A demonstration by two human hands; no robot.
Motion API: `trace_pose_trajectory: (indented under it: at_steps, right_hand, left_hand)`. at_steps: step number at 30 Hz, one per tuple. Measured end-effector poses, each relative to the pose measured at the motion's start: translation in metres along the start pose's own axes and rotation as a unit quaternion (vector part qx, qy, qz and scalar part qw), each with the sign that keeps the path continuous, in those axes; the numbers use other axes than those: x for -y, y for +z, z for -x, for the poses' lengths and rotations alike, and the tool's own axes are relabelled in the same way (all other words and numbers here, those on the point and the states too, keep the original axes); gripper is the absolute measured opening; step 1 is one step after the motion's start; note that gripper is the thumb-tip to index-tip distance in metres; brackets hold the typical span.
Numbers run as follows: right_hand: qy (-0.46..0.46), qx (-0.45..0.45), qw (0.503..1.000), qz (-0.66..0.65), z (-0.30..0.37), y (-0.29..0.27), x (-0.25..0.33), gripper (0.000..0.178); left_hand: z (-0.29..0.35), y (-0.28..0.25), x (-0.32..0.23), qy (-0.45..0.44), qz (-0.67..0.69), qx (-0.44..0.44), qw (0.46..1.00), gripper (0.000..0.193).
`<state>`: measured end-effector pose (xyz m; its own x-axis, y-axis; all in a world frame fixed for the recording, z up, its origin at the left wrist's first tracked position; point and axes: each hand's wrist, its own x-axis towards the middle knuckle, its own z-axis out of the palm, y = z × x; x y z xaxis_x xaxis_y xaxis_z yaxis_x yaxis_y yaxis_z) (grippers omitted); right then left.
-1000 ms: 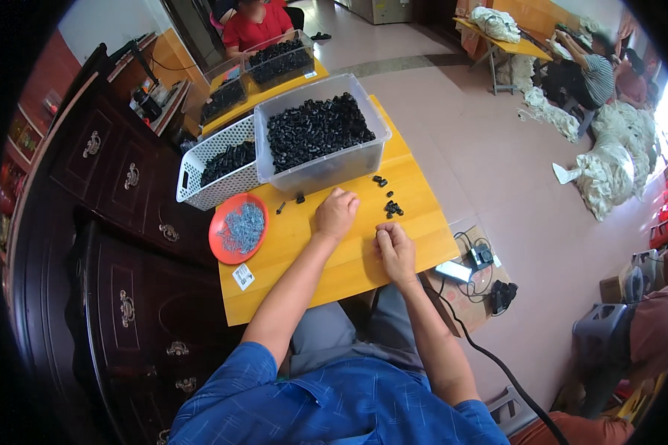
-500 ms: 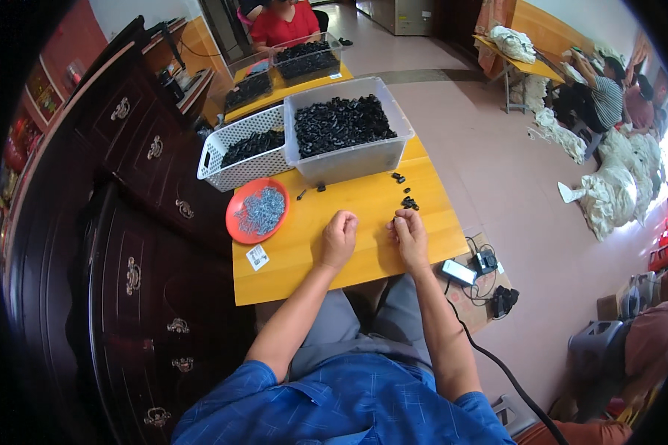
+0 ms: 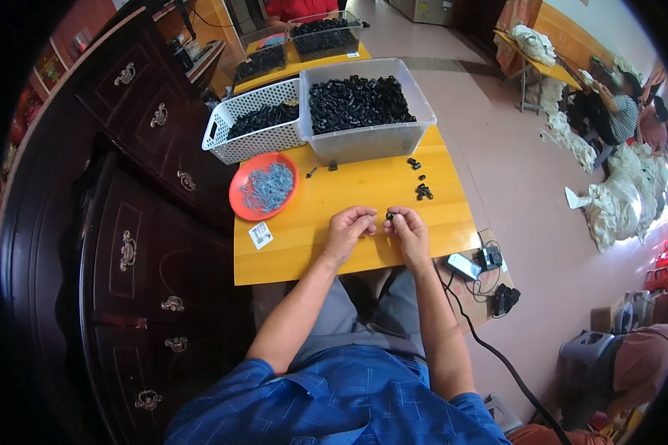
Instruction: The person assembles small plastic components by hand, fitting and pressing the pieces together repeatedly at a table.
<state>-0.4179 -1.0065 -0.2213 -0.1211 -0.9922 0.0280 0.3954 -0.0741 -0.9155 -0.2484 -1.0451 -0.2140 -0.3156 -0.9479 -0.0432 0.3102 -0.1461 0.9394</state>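
Note:
Over the near part of the yellow table, my right hand (image 3: 411,236) pinches a small black plastic part (image 3: 390,216) between thumb and forefinger. Facing it, my left hand (image 3: 346,234) has thumb and fingertips pressed together; whatever is between them is too small to make out. The hands are close but apart. Beyond my right hand lies a small cluster of loose black parts (image 3: 424,192). To the left, an orange-red dish (image 3: 236,202) holds a heap of silvery screws (image 3: 269,187). A single dark bolt-like piece (image 3: 311,173) lies beside the dish.
At the table's far side stand a clear tub (image 3: 371,144) and a white perforated basket (image 3: 234,150), both holding black parts. A dark drawer cabinet (image 3: 104,185) borders the left. Cables and a white device (image 3: 463,267) lie right. A person in red sits beyond another table.
My left hand has turned its thumb and fingertips toward the right hand. The black part in my right hand now shows at its fingertips. The whole view has shifted slightly.

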Motion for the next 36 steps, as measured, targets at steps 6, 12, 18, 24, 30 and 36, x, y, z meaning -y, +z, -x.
trace_pose_trajectory:
  at_steps: [6,12,18,24,30,36]
  right_hand:
    - [0.003,0.017,1.0,-0.001,0.0,0.0,-0.003,0.02]
    - [0.005,0.035,0.998,0.049,0.0,0.0,-0.002,0.019]
    - [-0.01,0.032,0.995,0.09,0.0,0.002,-0.002,0.016]
    - [0.027,0.095,0.992,0.074,-0.003,-0.008,0.007,0.017]
    - [0.014,0.078,0.995,0.061,0.0,-0.012,0.009,0.017]
    - [0.034,0.01,0.969,-0.246,0.002,-0.027,0.01,0.014]
  left_hand:
    - [0.0,0.006,0.001,0.033,0.024,0.016,0.999,0.011]
    - [-0.001,0.0,0.007,0.052,0.023,0.049,0.997,0.009]
    - [-0.003,0.001,0.012,0.074,-0.004,0.059,0.995,0.008]
    - [-0.006,0.002,-0.001,0.019,-0.015,0.121,0.992,0.012]
    - [-0.019,0.014,-0.007,0.013,-0.03,0.133,0.991,0.011]
    - [-0.054,0.056,0.005,0.17,-0.322,0.016,0.931,0.015]
